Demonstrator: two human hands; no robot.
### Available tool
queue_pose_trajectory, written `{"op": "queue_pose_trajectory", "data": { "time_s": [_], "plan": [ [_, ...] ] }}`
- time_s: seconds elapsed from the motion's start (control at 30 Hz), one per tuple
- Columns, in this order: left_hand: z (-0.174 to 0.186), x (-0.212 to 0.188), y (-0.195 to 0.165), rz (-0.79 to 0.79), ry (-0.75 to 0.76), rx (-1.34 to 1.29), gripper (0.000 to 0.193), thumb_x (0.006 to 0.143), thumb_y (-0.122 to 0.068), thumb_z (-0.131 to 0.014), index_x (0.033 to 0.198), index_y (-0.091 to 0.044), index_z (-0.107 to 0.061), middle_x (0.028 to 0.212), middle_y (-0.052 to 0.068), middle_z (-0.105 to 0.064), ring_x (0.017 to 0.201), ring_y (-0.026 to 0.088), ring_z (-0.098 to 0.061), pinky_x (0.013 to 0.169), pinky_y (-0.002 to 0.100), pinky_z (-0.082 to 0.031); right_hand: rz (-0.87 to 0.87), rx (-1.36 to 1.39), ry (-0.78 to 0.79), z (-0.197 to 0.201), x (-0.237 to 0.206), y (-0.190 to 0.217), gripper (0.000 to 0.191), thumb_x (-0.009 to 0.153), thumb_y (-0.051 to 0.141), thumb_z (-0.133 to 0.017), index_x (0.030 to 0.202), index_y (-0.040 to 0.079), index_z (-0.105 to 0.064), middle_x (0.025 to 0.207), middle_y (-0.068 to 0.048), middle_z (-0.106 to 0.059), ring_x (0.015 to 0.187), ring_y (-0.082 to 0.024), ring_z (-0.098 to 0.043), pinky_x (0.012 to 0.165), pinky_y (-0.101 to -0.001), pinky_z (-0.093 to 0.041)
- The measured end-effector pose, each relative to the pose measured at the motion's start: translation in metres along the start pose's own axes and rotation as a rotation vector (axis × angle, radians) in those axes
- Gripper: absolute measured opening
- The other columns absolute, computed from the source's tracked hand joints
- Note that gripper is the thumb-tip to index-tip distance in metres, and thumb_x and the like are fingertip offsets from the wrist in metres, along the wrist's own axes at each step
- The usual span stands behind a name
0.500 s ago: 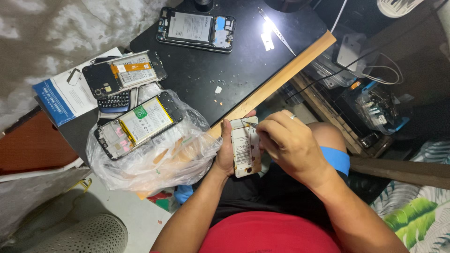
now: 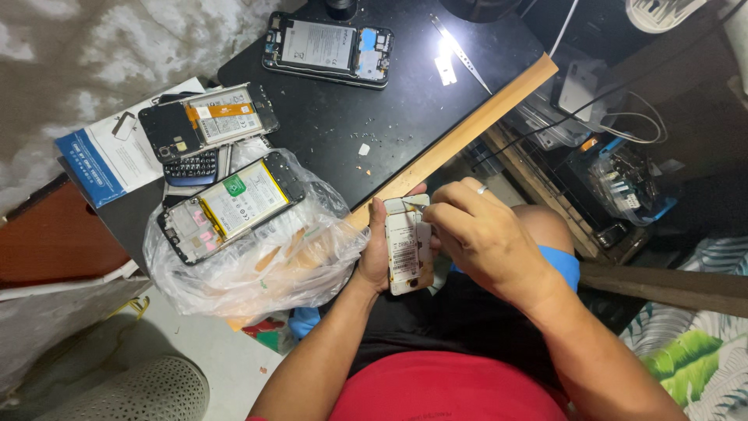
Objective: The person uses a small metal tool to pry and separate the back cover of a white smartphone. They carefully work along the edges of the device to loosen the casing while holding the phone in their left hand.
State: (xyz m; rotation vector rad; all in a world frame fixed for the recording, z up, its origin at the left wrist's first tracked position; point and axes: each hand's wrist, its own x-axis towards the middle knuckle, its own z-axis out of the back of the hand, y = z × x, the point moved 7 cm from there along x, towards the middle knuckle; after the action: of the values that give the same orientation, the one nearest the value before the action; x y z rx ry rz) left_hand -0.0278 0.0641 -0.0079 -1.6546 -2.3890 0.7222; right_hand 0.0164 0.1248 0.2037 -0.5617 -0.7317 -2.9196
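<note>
Hands meet over the lap, just off the wooden edge of the black table point(image 2: 327, 132). The left hand point(image 2: 374, 253) grasps a small white opened phone point(image 2: 407, 248), upright, its back facing the camera. The right hand point(image 2: 479, 234) is pinched shut on a thin tool point(image 2: 413, 206) whose tip touches the phone's upper end; what kind of tool it is cannot be told. Against half a second ago little has shifted: both hands keep the same hold, so the work at the phone's top goes on. On the table lie a clear plastic bag point(image 2: 257, 265) bearing an opened smartphone point(image 2: 230, 206), two more opened phones point(image 2: 206, 121) point(image 2: 327, 47) and a keypad phone point(image 2: 191, 166).
</note>
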Motion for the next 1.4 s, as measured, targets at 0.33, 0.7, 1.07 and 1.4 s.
{"op": "queue_pose_trajectory", "data": {
  "time_s": [0.33,0.7,1.07,1.4],
  "plan": [
    [0.001,0.001,0.0,0.004,-0.012,0.039,0.103,0.095,-0.082,-0.033,0.165,-0.007,-0.031,0.111,0.01,-0.066,0.087,0.017,-0.069,0.077,0.033,-0.06,-0.155,-0.084,-0.005,-0.005,-0.003,-0.017,0.019,0.085,0.014,-0.078,0.092,0.003,-0.064,0.081,-0.012,-0.065,0.075,-0.033,-0.064,0.066,-0.043,-0.051],
    [0.002,0.001,-0.002,0.006,-0.017,0.08,0.105,0.094,-0.084,-0.034,0.165,-0.007,-0.03,0.107,0.01,-0.066,0.086,0.018,-0.069,0.076,0.033,-0.06,0.082,-0.015,0.028,0.0,0.005,0.001,0.019,0.074,0.009,-0.068,0.09,0.002,-0.059,0.075,-0.014,-0.058,0.069,-0.036,-0.06,0.06,-0.045,-0.05],
    [0.006,0.002,0.002,0.001,-0.024,0.038,0.108,0.089,-0.085,-0.036,0.162,-0.006,-0.032,0.111,0.009,-0.065,0.086,0.02,-0.069,0.078,0.036,-0.06,-0.214,-0.222,0.127,-0.015,-0.002,-0.019,0.025,0.09,0.02,-0.076,0.081,0.007,-0.057,0.075,-0.01,-0.061,0.072,-0.034,-0.063,0.065,-0.0471,-0.05],
    [0.01,0.001,0.007,0.011,0.05,0.002,0.118,0.082,-0.092,-0.035,0.168,-0.011,-0.028,0.117,0.011,-0.065,0.093,0.021,-0.067,0.084,0.037,-0.058,-0.589,-0.466,0.55,-0.026,-0.009,-0.035,0.035,0.107,0.043,-0.067,0.09,0.013,-0.059,0.089,-0.006,-0.067,0.086,-0.029,-0.067,0.077,-0.0412,-0.053]
  ]
}}
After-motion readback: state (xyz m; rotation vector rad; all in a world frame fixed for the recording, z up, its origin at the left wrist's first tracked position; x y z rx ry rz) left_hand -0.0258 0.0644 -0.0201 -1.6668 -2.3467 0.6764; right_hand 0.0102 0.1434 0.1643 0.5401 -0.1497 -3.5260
